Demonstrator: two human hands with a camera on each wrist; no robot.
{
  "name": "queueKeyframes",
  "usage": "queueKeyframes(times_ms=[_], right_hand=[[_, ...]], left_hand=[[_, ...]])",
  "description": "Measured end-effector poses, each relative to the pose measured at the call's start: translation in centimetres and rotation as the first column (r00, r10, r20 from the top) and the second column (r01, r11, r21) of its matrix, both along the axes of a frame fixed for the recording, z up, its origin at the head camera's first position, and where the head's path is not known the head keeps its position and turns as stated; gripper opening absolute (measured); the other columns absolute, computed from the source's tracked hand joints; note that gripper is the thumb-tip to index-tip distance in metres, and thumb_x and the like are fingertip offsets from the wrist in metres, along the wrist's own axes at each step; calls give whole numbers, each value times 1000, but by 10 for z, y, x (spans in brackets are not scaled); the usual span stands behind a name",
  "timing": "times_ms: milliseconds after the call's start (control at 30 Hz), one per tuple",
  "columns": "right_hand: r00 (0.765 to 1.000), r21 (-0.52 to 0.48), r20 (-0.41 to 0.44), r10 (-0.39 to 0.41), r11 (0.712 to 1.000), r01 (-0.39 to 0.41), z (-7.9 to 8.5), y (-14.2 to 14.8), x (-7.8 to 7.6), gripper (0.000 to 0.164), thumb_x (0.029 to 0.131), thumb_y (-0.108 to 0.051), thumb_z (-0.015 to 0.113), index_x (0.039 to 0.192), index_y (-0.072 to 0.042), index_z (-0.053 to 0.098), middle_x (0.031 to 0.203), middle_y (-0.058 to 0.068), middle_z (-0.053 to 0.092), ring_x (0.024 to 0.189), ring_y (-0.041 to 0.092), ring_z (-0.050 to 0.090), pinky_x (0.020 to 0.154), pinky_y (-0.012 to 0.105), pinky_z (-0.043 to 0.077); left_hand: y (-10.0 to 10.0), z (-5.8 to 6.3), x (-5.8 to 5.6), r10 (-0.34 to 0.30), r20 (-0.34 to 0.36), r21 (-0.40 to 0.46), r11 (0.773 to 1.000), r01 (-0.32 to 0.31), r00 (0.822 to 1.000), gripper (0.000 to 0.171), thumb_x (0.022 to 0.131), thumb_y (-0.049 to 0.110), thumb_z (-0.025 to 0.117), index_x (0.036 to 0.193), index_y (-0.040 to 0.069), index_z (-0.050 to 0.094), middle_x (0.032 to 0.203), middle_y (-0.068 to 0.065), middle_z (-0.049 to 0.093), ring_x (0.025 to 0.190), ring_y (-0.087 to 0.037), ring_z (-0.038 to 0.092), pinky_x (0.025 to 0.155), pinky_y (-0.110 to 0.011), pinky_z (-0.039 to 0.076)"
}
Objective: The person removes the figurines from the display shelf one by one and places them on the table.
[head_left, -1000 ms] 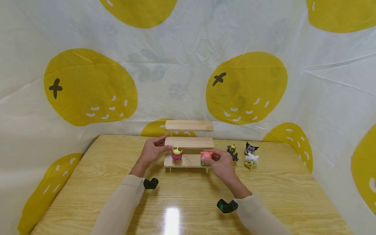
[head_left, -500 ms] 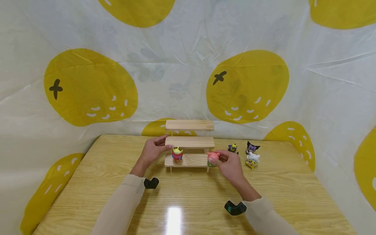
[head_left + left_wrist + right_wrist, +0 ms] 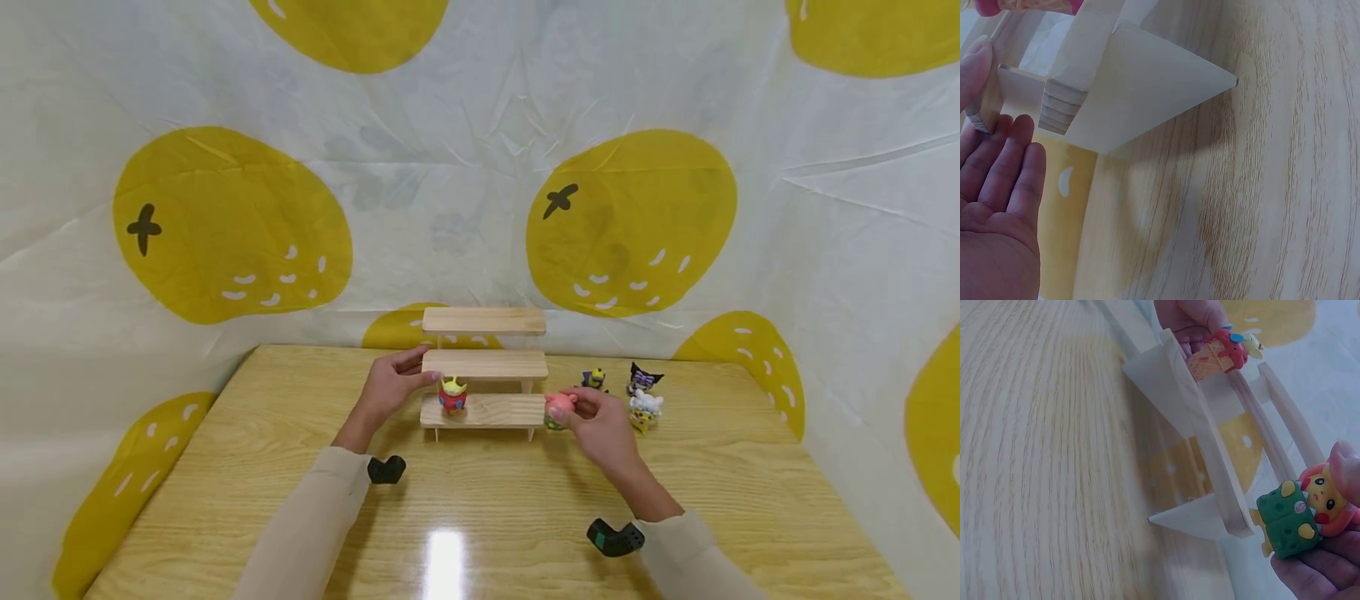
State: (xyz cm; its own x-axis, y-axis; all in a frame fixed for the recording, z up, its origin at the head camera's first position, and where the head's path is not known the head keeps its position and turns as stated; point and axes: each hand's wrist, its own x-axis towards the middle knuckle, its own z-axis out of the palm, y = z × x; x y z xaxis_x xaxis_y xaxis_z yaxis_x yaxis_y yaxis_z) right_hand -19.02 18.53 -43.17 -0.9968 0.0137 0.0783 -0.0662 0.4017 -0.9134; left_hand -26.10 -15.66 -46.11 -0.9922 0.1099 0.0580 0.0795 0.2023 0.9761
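Observation:
A three-tier wooden display stand stands on the table. My left hand holds the left end of its middle tier, thumb above and fingers beneath in the left wrist view. On the left of the lowest tier sits a red ice-cream-cone figurine with a yellow-green top; its waffle cone shows in the right wrist view. My right hand pinches a figurine with a pink hood, yellow face and green body. That figurine is just off the right end of the lowest tier.
Right of the stand are a purple and yellow figurine, a black-eared figurine and a white-topped yellow figurine. Another dark figurine near them is mostly hidden by my right hand. A lemon-print cloth hangs behind the table.
My right hand has moved right with the pink and green figurine, from the lowest tier to beyond its right end. My left hand stays at the stand.

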Motion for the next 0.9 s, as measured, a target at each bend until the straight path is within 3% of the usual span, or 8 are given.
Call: queueKeyframes(times_ms=[233, 567, 900], right_hand=[[1000, 26, -14, -14, 1000, 15, 1, 9, 1, 39, 96, -10, 76, 131, 7, 69, 125, 29, 72, 115, 35, 72, 76, 12, 56], [1000, 18, 8, -27, 999, 27, -1, 24, 5, 40, 96, -12, 76, 131, 5, 69, 124, 27, 73, 92, -5, 67, 74, 14, 58], [998, 54, -31, -56, 997, 58, 1, 36, 6, 40, 95, -14, 78, 128, 7, 70, 123, 28, 73, 86, -13, 63, 73, 9, 56]], left_hand=[[0, 2, 1, -8, -5, -3, 1000, 8, 1000, 71, 91, 30, 83, 153, 10, 54, 159, -15, 51, 146, -34, 51, 117, -49, 49], [1, -2, 2, -1, 5, 3, 1000, 1, 1000, 66, 92, 29, 83, 151, 15, 58, 159, -13, 51, 147, -34, 51, 117, -48, 50], [0, -1, 3, 5, -3, -5, 1000, -5, 1000, 63, 92, 30, 82, 150, 17, 59, 159, -13, 51, 147, -34, 51, 117, -49, 50]])
